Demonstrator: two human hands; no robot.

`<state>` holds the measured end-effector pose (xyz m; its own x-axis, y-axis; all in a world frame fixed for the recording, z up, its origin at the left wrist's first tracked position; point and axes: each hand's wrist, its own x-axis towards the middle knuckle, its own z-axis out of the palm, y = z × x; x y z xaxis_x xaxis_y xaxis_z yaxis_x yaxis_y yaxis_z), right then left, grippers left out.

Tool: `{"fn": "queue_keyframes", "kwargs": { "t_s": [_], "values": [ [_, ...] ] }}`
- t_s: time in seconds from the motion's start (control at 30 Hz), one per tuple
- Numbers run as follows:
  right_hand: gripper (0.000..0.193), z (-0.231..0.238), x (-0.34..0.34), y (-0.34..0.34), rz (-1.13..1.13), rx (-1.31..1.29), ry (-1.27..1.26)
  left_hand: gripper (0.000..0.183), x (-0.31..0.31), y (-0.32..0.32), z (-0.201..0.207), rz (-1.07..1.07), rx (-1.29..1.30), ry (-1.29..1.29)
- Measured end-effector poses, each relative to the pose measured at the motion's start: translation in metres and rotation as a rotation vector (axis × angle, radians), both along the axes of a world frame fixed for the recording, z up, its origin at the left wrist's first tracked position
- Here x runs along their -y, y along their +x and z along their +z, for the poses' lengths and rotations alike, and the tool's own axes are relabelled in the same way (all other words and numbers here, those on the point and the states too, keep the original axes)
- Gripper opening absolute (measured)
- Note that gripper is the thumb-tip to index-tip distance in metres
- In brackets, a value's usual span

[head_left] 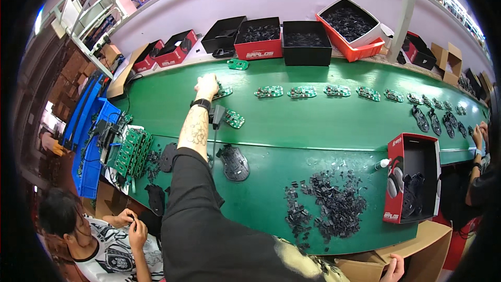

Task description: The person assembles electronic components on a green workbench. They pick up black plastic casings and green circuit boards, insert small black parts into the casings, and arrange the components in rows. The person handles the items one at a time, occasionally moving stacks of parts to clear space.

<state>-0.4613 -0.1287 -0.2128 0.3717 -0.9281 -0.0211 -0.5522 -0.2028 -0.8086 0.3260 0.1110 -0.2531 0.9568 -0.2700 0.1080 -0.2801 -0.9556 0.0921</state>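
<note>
My left hand (207, 86) reaches far across the green bench, its fingers curled at the left end of a green circuit board (224, 92). That board is partly covered by the hand, and the fingertips are hidden. Another green circuit board (234, 119) lies closer, beside a dark upright stand (217, 117). A third green board (238, 64) rests beyond my hand. Under my forearm's right side is a black mouse shell (233, 163). My right hand (395, 268) shows at the lower edge with bent fingers, next to an open cardboard box (412, 253); what it holds, if anything, is hidden.
Several circuit boards (302, 92) run in a row to the right. Small black plastic parts (334, 203) are heaped nearby, left of a red-and-black box (395, 177). Boxes of black parts (258, 36) line the back. Co-workers sit left (115, 240) and right (476, 167).
</note>
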Motion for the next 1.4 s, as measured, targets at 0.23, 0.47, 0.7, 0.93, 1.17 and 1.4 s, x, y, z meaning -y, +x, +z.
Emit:
{"fn": "queue_keyframes", "kwargs": {
  "t_s": [0.23, 0.47, 0.7, 0.93, 1.17, 1.4],
  "values": [
    [0.020, -0.005, 0.003, 0.001, -0.013, 0.016, 0.014, 0.022, -0.092, 0.021, -0.015, -0.181, 0.113, 0.032],
    [0.021, -0.007, 0.004, 0.001, -0.010, 0.004, 0.001, 0.026, -0.042, -0.036, 0.002, -0.623, 0.085, -0.012],
    [0.021, -0.003, 0.003, 0.004, -0.018, -0.003, -0.001, 0.026, 0.012, -0.057, -0.004, -0.853, 0.013, -0.205],
    [0.021, -0.003, 0.001, 0.003, -0.011, -0.010, -0.008, 0.037, -0.049, -0.009, -0.003, -0.113, 0.166, 0.088],
    [0.021, -0.004, 0.000, 0.001, -0.027, -0.006, -0.001, 0.035, -0.092, -0.013, -0.007, -0.542, -0.043, -0.138],
    [0.022, -0.015, 0.007, -0.007, -0.048, -0.010, 0.083, 0.038, -0.093, -0.032, -0.003, -0.610, 0.002, -0.106]
  ]
}}
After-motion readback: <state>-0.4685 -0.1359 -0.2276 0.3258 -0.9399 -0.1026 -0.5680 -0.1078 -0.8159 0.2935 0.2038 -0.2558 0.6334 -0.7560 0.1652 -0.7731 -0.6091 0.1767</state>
